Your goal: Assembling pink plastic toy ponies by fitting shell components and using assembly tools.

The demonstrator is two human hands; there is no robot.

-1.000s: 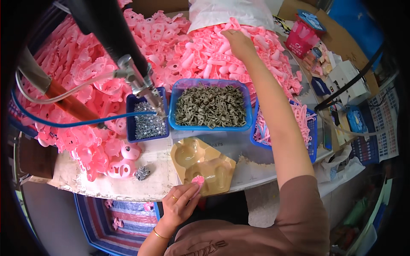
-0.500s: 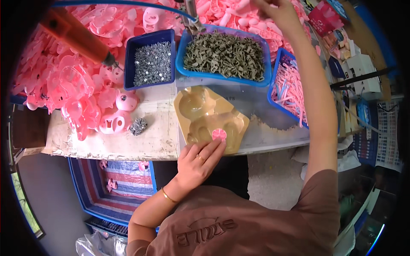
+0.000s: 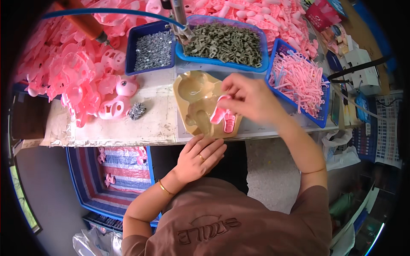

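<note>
Between finger and thumb of my right hand is a curved pink plastic piece, above the right part of a tan moulded fixture. Another pink plastic part lies in the fixture's right hollow, partly covered by the held piece. The round upper hollow and the middle hollow hold nothing that I can see. My left hand is at the table's front edge just below the fixture, its fingers stretched out and holding nothing.
Behind stand a dark blue bin of small metal parts, a blue bin of metal clips and a blue basket of pink strips. Pink shells are heaped left. An orange power screwdriver and a metal tool hang overhead.
My right hand has come from the far pink pile to the fixture, bringing a pink piece. My left hand's fingers have drawn back from the fixture to the table edge.
</note>
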